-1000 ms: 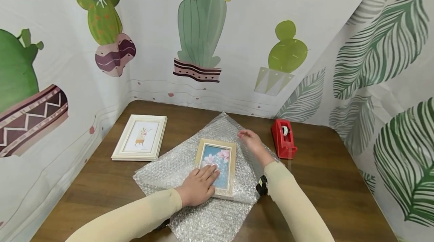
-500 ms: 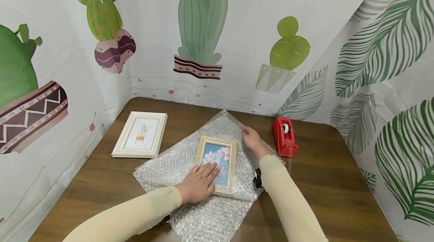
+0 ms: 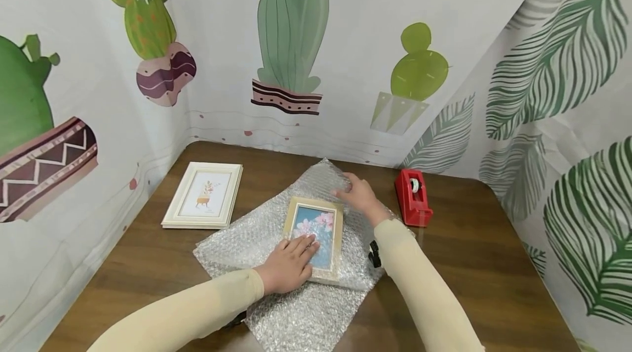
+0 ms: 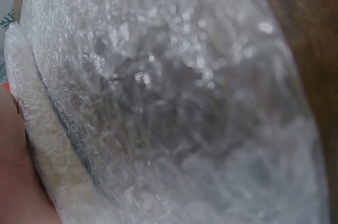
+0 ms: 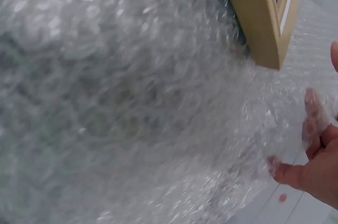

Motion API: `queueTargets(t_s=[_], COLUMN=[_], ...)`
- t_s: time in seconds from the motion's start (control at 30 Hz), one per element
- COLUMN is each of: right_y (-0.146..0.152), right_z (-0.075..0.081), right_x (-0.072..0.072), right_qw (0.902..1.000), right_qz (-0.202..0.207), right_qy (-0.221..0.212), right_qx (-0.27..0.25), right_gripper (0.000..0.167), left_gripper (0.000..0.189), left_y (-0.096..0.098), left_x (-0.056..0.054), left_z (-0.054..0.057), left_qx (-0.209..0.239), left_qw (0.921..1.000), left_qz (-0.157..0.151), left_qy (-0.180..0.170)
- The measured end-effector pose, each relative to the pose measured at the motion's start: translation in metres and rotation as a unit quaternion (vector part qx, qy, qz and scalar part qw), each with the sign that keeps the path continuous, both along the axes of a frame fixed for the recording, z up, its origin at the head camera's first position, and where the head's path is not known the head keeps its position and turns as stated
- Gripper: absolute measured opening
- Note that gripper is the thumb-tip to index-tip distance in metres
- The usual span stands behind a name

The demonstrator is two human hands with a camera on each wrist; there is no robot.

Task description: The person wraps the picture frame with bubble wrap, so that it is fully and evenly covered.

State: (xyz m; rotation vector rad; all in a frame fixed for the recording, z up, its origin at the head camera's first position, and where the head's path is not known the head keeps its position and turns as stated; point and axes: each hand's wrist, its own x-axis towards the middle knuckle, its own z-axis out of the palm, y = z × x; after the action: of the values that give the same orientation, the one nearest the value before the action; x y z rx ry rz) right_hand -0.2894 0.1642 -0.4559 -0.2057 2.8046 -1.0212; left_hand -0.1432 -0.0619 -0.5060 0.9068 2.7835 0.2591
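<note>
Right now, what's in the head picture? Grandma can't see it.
A person's left fingers rest on a flower-picture frame partly covered by bubble wrap; right fingers touch the wrap. White frame left, red tape dispenser right.

1. The left hand (image 3: 286, 268) hides the lower left of the flower-picture frame (image 3: 324, 226); in the left wrist view that hand is cut by the left edge.
2. The near corner of the bubble wrap (image 3: 296, 316) runs off the head view's bottom; close up, its surface blurs.
3. The right wrist view crops the right hand (image 5: 323, 175), two fingertips veiled by bubble wrap.
4. Small marks inside the white frame (image 3: 203, 196) are illegible.
</note>
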Motion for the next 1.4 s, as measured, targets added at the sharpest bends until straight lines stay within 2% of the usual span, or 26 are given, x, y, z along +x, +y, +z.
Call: queueTargets(t_s=[0.1, 0.23, 0.5, 0.57, 0.67, 0.8, 0.9, 1.03, 1.2, 1.4], right_y=[-0.009, -0.022, -0.04, -0.041, -0.037, -0.028, -0.023, -0.023, -0.025, -0.022], right_z=[0.004, 0.006, 0.011, 0.011, 0.012, 0.013, 0.015, 0.013, 0.003, -0.012], right_x=[-0.002, -0.005, 0.002, 0.004, 0.006, 0.013, 0.02, 0.032, 0.049, 0.061], right_qw=[0.9988, 0.9966, 0.9981, 0.9969, 0.9947, 0.9965, 0.9967, 0.9948, 0.9914, 0.99], right_qz=[0.026, 0.039, 0.023, 0.019, 0.011, -0.002, 0.0, 0.019, 0.007, 0.021], right_qy=[0.021, 0.044, 0.056, 0.077, 0.102, 0.076, 0.056, 0.049, 0.017, 0.006], right_qx=[0.035, 0.057, -0.008, -0.005, -0.007, -0.035, -0.058, -0.088, -0.13, -0.139], right_gripper=[0.063, 0.052, 0.032, 0.032, 0.035, 0.04, 0.039, 0.035, 0.032, 0.029], left_gripper=[0.054, 0.053, 0.053, 0.052, 0.057, 0.076, 0.085, 0.086, 0.085, 0.085], left_y=[-0.001, -0.001, -0.002, -0.002, -0.001, 0.002, 0.003, 0.005, 0.008, 0.012], left_x=[-0.002, -0.002, 0.001, 0.002, 0.003, 0.006, 0.008, 0.009, 0.007, 0.008], left_z=[0.0, 0.002, 0.004, 0.003, 0.004, 0.007, 0.009, 0.011, 0.012, 0.017], left_qx=[-0.003, 0.008, 0.015, 0.014, 0.015, 0.009, 0.005, -0.003, -0.011, -0.038], left_qw=[0.9999, 0.9999, 0.9997, 0.9996, 0.9998, 0.9999, 0.9999, 0.9996, 0.999, 0.9971], left_qz=[-0.002, -0.007, -0.007, -0.006, -0.002, -0.001, -0.003, 0.002, 0.006, 0.009], left_qy=[0.01, 0.008, 0.017, 0.022, 0.01, -0.006, 0.009, 0.028, 0.043, 0.066])
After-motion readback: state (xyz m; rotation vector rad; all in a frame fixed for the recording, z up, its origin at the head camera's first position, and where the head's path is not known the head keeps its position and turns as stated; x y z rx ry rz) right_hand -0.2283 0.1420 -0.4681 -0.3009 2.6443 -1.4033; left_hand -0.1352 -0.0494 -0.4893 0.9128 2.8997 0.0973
